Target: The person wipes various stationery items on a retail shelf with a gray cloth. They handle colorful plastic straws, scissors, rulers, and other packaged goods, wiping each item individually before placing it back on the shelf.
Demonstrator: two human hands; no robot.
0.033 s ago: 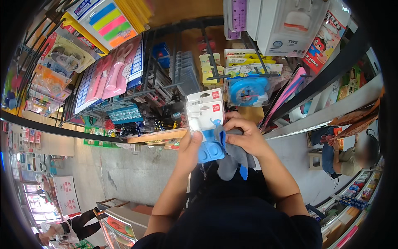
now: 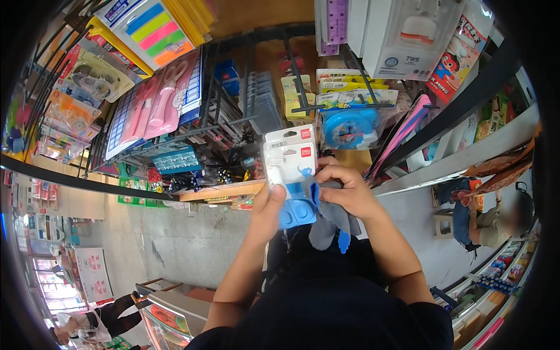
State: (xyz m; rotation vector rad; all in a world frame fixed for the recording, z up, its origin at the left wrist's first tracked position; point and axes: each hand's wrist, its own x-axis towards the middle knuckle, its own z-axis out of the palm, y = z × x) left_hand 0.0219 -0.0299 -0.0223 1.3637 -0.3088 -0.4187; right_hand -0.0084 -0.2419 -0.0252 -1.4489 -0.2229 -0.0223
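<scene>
My left hand [image 2: 269, 211] grips the lower left side of two white-carded blister packs [image 2: 287, 158], thumb on the front one. Each card has a hanging slot and a red label. The front pack holds a blue part with two rounded loops [image 2: 296, 213], perhaps scissors handles. My right hand [image 2: 348, 191] is closed on a soft grey and blue cloth [image 2: 329, 224], perhaps a glove, beside the packs' right edge. The cloth hangs below the hand and touches the pack. Some right fingers are hidden behind the card.
Ahead is a black wire rack [image 2: 251, 114] with hanging goods, including pink scissors [image 2: 160, 108] and a blue round packaged item [image 2: 350, 128]. A metal shelf rail [image 2: 443, 163] runs along the right. One person [image 2: 496, 219] sits far right; another [image 2: 96, 321] is lower left.
</scene>
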